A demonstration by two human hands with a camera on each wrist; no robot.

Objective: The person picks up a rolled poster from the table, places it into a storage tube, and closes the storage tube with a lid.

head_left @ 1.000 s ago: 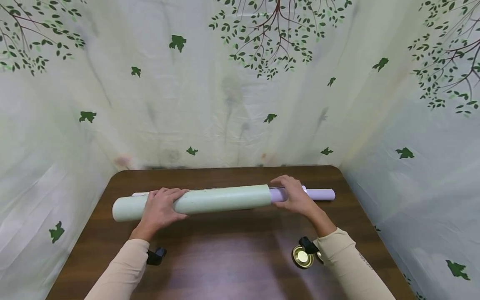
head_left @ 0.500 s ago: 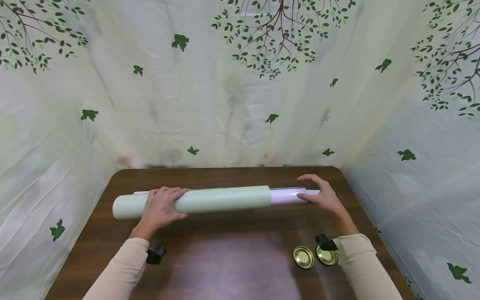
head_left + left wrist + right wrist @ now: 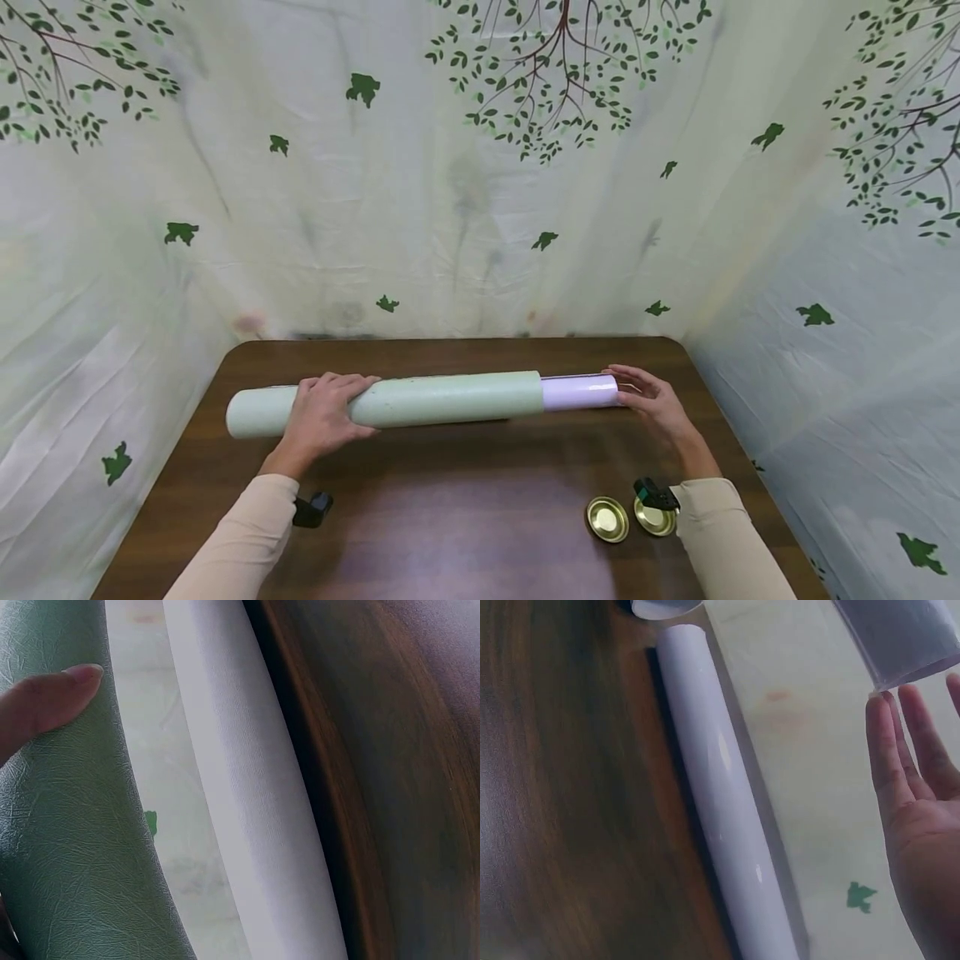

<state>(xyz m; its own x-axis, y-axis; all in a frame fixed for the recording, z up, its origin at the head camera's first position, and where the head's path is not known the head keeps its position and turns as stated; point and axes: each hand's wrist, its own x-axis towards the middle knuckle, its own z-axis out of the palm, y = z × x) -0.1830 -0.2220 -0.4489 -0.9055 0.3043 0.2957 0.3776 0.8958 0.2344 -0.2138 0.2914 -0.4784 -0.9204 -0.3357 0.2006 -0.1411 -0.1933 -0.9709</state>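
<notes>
My left hand (image 3: 324, 419) grips a pale green roll (image 3: 450, 398) with a wrinkled, leather-like surface. Its thumb lies on the roll (image 3: 67, 825) in the left wrist view. From the roll's right end a glossy lavender cylinder (image 3: 579, 392) sticks out. My right hand (image 3: 658, 411) is at that cylinder's free end; in the right wrist view its fingers (image 3: 885, 742) are fairly straight and the tips meet the rim of the cylinder (image 3: 907, 637). A slimmer lavender roll (image 3: 720, 780) lies on the table, mostly hidden behind the green roll in the head view.
Two shallow gold-coloured round lids (image 3: 607, 519) lie on the brown wooden table (image 3: 465, 517) near my right wrist, one partly covered by the wrist camera. A pale leaf-patterned sheet (image 3: 465, 208) hangs close behind the table and along both sides.
My right hand has slid rightward from the middle of the lavender cylinder to its free end. The slimmer roll's right end has gone out of sight behind it. My left hand stays put.
</notes>
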